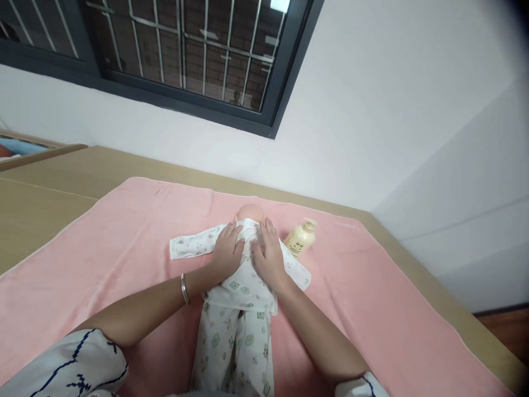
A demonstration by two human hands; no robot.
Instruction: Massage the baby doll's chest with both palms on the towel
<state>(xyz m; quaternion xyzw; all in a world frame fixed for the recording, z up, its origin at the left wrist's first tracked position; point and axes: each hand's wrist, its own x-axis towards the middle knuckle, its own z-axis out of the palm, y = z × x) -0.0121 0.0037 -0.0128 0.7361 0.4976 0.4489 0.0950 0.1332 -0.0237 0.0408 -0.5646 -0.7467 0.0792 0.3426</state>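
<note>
White printed cloth pyjama top [248,291] lies over a bald, pink-headed doll [250,212], centre frame; matching trousers [215,344] extend toward the bottom edge. Left hand [226,252] and right hand [269,256] rest on it, fingers extended, grasping nothing. Garments appear in place; whether fastening remains cannot be told.

The person's bare left hand [228,251] lies palm down, its fingers extended forward and slightly rightward. The bare right hand [270,256] lies near it, also palm down, its fingers tilting leftward. I see the bare left forearm [149,306] and bare right forearm [320,331] converging forward.
</note>
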